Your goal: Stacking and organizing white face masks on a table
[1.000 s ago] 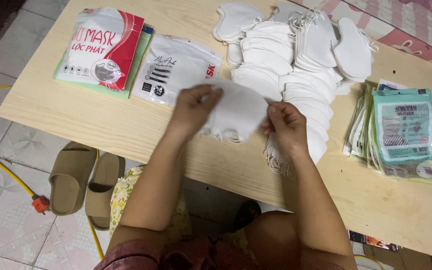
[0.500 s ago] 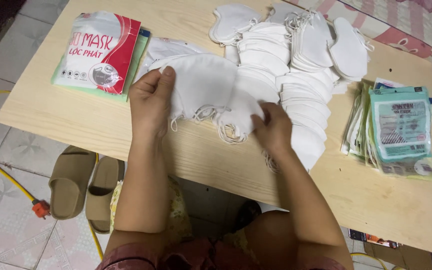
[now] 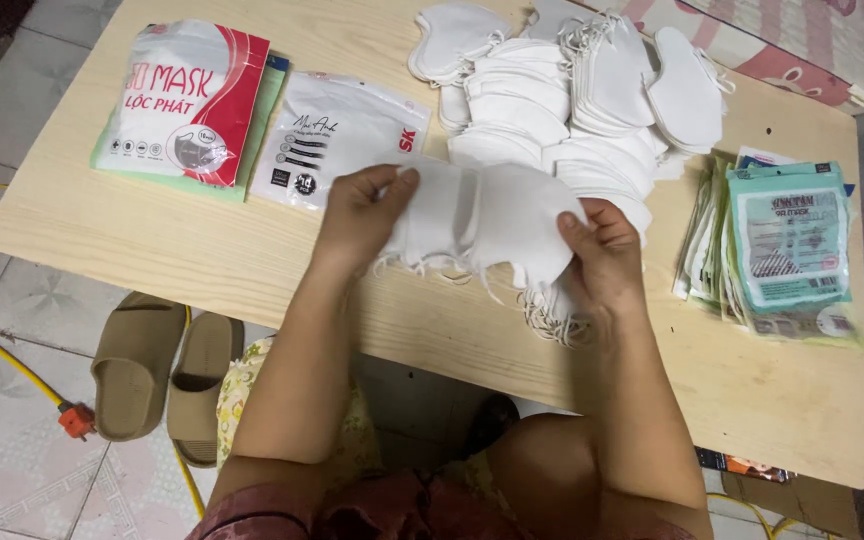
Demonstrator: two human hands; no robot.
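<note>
While pinched at both ends, held flat at centre frame: small stack of white masks [image 3: 477, 215], just above the wooden table [image 3: 202, 250]. Left hand [image 3: 362, 205] closed on its left edge, right hand [image 3: 602, 250] gripping its right edge. Upper left: red-and-white packet [image 3: 187, 100]. Upper centre: loose mask pile [image 3: 572, 90]. Far right: teal packets [image 3: 787, 245].
</note>
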